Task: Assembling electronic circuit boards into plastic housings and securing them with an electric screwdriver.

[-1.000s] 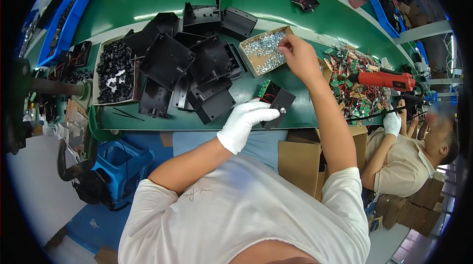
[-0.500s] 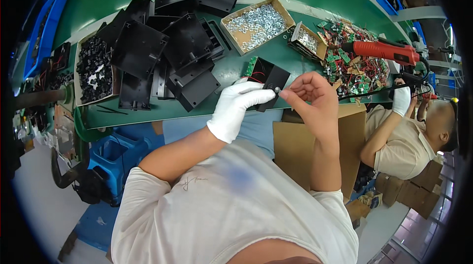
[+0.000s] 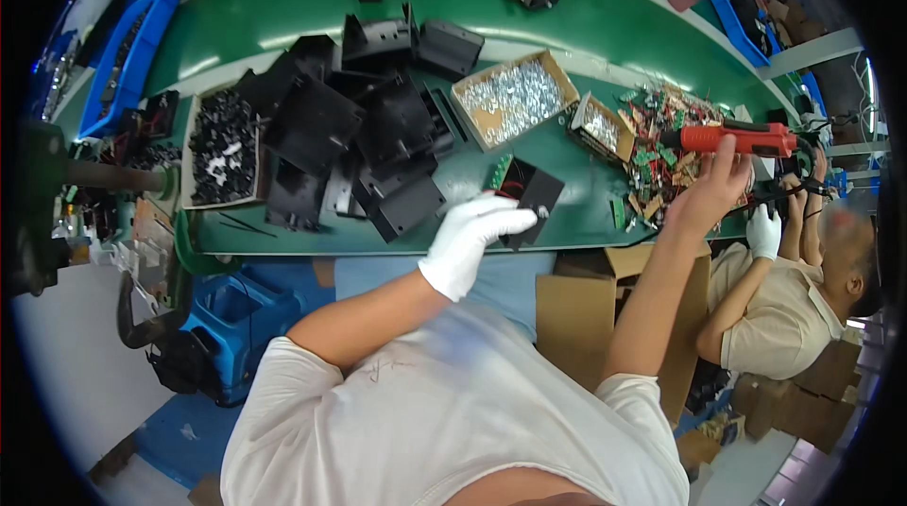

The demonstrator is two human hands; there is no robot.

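Note:
My left hand (image 3: 475, 234), in a white glove, is closed on a black plastic housing (image 3: 539, 188) at the table's near edge. A small green circuit board (image 3: 501, 171) and red wires show at the housing's far left side. A small shiny metal piece (image 3: 542, 211) sits on the housing beside my gloved fingertips. My bare right hand (image 3: 707, 196) reaches up and right, its fingers closed about the red electric screwdriver (image 3: 756, 139). The screwdriver lies level over the heap of circuit boards (image 3: 652, 156), its black tip pointing left.
Black housings (image 3: 312, 123) are piled left of centre, beside a box of small black parts (image 3: 260, 175). A cardboard tray of washers (image 3: 553, 67) and a smaller box of metal parts (image 3: 619, 133) stand behind my hands. At the right sits a co-worker (image 3: 779, 317); an open carton (image 3: 572, 317) stands below the table.
My right hand has left the metal piece on the housing and moved right and away to the electric screwdriver. My left hand still holds the housing. The whole view has shifted a little.

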